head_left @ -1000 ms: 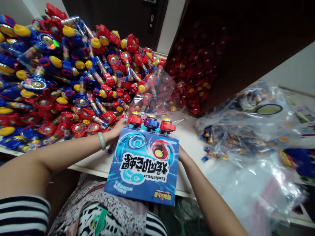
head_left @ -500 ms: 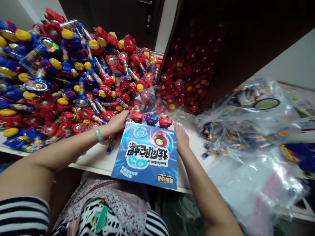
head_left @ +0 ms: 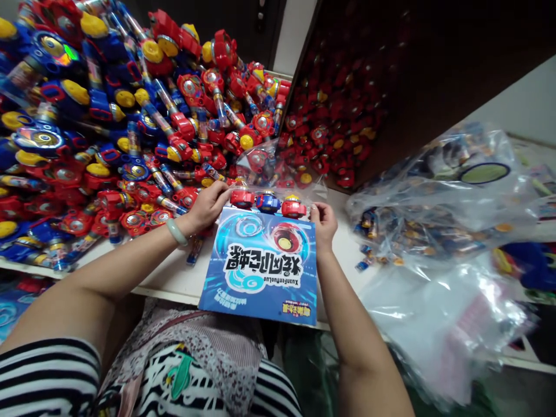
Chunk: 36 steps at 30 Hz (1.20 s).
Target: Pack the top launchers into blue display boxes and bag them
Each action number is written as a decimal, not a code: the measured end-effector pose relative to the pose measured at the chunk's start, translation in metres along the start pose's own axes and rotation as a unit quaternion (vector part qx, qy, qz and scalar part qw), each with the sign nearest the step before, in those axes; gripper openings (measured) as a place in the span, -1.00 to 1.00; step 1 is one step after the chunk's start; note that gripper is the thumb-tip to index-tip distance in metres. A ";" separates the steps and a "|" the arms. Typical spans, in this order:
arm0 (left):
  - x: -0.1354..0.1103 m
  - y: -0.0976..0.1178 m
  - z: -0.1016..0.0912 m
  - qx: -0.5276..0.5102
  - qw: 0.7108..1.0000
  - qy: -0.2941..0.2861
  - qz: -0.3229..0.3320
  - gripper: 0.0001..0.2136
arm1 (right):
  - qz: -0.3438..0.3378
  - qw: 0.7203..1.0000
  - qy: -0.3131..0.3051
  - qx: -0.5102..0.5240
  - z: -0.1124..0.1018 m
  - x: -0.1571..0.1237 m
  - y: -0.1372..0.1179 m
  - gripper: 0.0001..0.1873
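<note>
Left of the left hand [head_left: 211, 205], a big pile [head_left: 117, 133] of toys lies loose, none in line. That hand seems to pinch clear film [head_left: 282, 180] near the box [head_left: 260, 284]. The box is between the hands, print upward, three toys [head_left: 268, 201] already lined up along its far edge. The right hand [head_left: 325, 225] is at the box's other far corner, fingers curled; I cannot tell whether it grips film.

A white counter [head_left: 353, 272] runs beneath both hands; ahead are a dark door [head_left: 243, 35] and, rightward, a dark carton [head_left: 421, 110] showing red toys; right of the right hand, a clear bag [head_left: 438, 200].
</note>
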<state>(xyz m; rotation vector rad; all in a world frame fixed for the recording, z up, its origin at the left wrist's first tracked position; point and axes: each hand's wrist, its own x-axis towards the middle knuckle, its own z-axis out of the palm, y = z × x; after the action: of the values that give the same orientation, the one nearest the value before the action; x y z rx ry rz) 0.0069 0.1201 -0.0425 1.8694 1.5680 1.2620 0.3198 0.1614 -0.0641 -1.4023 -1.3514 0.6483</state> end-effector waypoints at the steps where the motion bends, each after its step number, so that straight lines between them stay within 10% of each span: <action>1: -0.002 0.000 -0.003 0.007 1.000 -0.002 0.019 -0.79 | -0.004 1.000 0.002 0.001 -0.002 0.000 -0.001 -0.67; 16: -0.079 0.003 -0.028 0.059 0.950 -0.020 0.306 -0.87 | -0.402 0.901 -0.012 -0.165 -0.076 -0.089 -0.019 -0.79; 28: -0.157 0.004 -0.018 -0.030 0.990 -0.049 0.127 -0.86 | -0.311 0.939 -0.018 -0.148 -0.097 -0.170 0.008 -0.71; 32: -0.146 0.010 -0.001 -0.120 0.989 0.015 -0.086 -0.68 | -0.163 0.974 0.015 -0.156 -0.084 -0.156 0.014 -0.65; 36: -0.133 0.007 0.012 -0.156 0.978 -0.032 -0.137 -0.75 | -0.019 0.984 -0.095 -0.152 -0.070 -0.131 0.011 -0.60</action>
<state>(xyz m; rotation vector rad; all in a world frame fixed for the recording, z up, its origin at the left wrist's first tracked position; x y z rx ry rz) 0.0253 -0.0023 -0.0939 1.4323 1.4386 1.2269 0.3581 0.0190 -0.0873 -1.5805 -1.6798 0.5790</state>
